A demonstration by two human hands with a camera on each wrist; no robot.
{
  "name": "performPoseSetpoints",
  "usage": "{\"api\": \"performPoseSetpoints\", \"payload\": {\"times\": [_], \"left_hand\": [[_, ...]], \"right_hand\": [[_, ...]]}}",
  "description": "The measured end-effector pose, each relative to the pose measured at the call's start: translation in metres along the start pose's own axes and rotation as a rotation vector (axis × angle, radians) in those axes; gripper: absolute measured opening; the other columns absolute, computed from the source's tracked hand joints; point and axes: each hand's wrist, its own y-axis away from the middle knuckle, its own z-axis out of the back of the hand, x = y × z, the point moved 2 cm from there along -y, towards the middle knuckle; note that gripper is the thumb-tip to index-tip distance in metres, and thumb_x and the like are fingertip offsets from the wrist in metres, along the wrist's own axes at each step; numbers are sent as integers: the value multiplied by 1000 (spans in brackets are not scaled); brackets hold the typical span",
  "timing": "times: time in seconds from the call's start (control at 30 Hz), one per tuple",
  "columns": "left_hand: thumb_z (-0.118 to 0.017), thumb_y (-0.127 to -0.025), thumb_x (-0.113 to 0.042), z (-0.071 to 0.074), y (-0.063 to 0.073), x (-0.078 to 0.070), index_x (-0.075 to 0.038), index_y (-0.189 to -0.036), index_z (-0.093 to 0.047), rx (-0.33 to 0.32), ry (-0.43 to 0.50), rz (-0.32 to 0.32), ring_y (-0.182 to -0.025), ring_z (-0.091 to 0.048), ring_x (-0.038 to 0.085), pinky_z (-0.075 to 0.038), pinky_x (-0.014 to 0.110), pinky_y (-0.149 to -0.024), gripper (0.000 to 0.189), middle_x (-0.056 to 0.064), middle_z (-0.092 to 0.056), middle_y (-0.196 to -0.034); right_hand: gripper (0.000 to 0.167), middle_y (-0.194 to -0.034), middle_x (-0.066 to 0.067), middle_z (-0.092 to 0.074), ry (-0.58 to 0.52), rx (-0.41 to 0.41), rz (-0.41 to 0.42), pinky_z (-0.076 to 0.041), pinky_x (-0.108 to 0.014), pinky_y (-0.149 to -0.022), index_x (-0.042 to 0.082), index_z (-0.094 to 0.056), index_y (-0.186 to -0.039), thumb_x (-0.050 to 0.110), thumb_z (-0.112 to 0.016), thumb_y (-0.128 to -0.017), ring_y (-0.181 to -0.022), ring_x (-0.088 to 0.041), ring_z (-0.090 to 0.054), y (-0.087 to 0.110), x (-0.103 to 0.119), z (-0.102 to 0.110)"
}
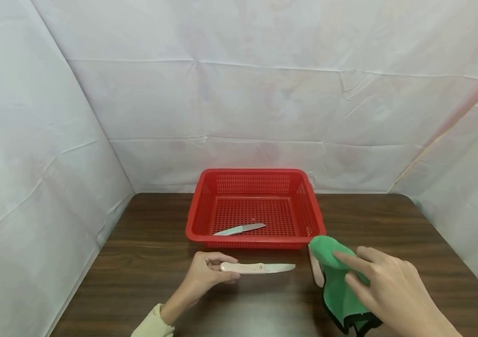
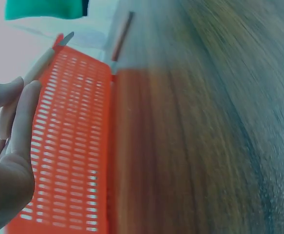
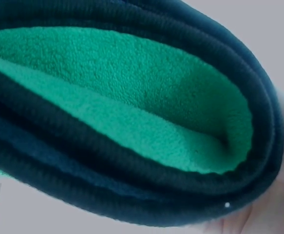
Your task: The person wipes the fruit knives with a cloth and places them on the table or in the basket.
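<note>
The left hand (image 1: 206,276) pinched a knife (image 1: 257,268) by the butt of its pale handle, thumb on the near side and fingers on the far side. The knife was in front of the red basket (image 1: 255,239), roughly level, its blade pointing toward the person's right. The right hand (image 1: 394,283) was clamped on a green cloth (image 1: 341,290), with thumb and index finger pressed to it. The cloth hung folded by the basket's near right corner, its black edging toward the person; from the right wrist, the edging curved round a hollow fold of green pile. Between the basket corner and the cloth a pale handle (image 1: 316,270) showed, its far end hidden, so what it belonged to could not be told. A second knife (image 1: 245,228) was inside the basket, near the front wall, its blade pointing right and its other end partly hidden by the rim. The basket stood toward the back of a dark wood-grain table (image 1: 137,262), in front of creased whitish sheeting (image 1: 264,103). A pale sleeve (image 1: 154,323) ended at the left wrist.
</note>
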Motion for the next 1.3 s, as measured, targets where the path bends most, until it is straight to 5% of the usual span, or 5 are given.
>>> {"api": "performPoseSetpoints", "payload": {"times": [0.57, 0.83, 1.03, 1.3], "left_hand": [[-79, -74, -1, -2, 33, -40, 14, -106, -63, 15, 22, -73, -74, -70, 27, -57, 42, -71, 38, 22, -68, -97], [-79, -72, 0, -11, 46, -56, 15, -104, -63, -13, 30, -94, -71, -69, 23, -57, 41, -70, 39, 20, -69, -90], [-79, -71, 2, -19, 54, -67, 15, -101, -65, -35, 18, -196, -68, -67, 16, -58, 32, -63, 36, 18, -70, -82], [-76, -70, 11, -25, 57, -72, 15, -95, -66, -7, 80, -413, -65, -64, 8, -55, 25, -54, 27, 13, -71, -81]], "right_hand": [[48, -68, 12, -37, -40, -205, 120, -11, -6, -42, 10, -75, -87, 28, -30, -92, -53, 6, -19, -21, 28, 1], [49, -71, 7, -49, -103, -187, 188, -19, -6, -41, 9, -75, -91, 33, -33, -98, -53, 3, -32, -30, 48, -2], [48, -70, 6, -46, -113, -157, 259, -23, -8, -40, 12, -75, -95, 30, -31, -99, -52, 2, -28, -35, 68, -10], [45, -68, 6, -39, -108, -148, 297, -24, -9, -41, 13, -72, -92, 18, -27, -92, -55, -5, -29, -38, 86, -17]]}}
